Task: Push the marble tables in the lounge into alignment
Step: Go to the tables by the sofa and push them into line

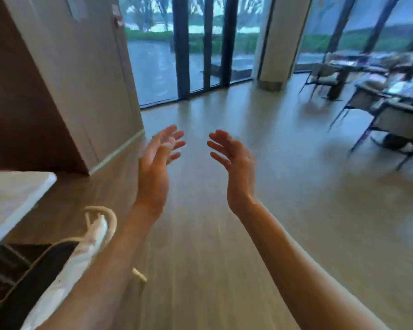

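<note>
Marble table: pale veined top, one rounded corner showing at the left edge of the view; nothing rests on the visible part of the top. Neither hand touches it.

Dark chair: just below the table's near edge, black seat with light piping along its rim.

White bundle: lies on the chair's right edge, a cream cord looped at its upper end (what the bundle is cannot be told; the picture is blurred).

Wall block: brown side, pale face, standing on the wood floor behind the table's far corner.

Left hand: raised in the air over the floor, well apart from the table, palm turned inward, fingers spread and straight, holding nothing.

Right hand: level with the left and near it, palm facing it, fingers loosely extended, likewise holding nothing. A gap of bare floor shows between the two palms.

Glass doors: dark frames at the floor's far edge, greenery and wet paving outside.

Pillar: pale, right of the doors.

Lounge chairs: several, dark-legged with light cushions, grouped with tables near the floor's far right corner, well apart from both hands.
</note>
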A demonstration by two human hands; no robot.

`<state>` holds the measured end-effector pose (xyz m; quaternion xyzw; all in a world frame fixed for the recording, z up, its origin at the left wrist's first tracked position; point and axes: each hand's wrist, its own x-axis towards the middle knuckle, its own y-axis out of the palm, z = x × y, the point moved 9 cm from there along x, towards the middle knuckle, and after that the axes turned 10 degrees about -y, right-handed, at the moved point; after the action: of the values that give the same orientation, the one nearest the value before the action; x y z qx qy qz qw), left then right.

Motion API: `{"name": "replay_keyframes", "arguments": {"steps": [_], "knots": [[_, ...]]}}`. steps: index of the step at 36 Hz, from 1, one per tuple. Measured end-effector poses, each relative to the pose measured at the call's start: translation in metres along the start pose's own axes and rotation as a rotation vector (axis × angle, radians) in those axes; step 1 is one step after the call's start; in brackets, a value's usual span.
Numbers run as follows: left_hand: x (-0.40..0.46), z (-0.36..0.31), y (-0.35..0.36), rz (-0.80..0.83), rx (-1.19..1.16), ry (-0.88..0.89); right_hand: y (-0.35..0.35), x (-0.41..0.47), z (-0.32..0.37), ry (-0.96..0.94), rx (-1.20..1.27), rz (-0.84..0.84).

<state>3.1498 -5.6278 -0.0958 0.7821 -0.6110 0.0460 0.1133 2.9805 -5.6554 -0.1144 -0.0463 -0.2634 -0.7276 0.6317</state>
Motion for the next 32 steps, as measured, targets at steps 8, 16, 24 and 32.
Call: {"name": "replay_keyframes", "arguments": {"steps": [8,16,24,32], "knots": [[-0.011,0.009,0.261,0.376,-0.04,0.053,-0.245,0.047,0.095,-0.186,-0.185,-0.367],[-0.042,0.038,0.481,0.749,-0.114,0.03,-0.442,0.041,0.151,-0.291,-0.364,-0.712],[-0.066,0.066,0.684,1.103,-0.213,0.014,-0.591,0.046,0.208,-0.434,-0.528,-1.051],[-0.132,0.062,0.853,1.49,-0.312,-0.073,-0.694,0.023,0.269,-0.542,-0.574,-1.421]]}}
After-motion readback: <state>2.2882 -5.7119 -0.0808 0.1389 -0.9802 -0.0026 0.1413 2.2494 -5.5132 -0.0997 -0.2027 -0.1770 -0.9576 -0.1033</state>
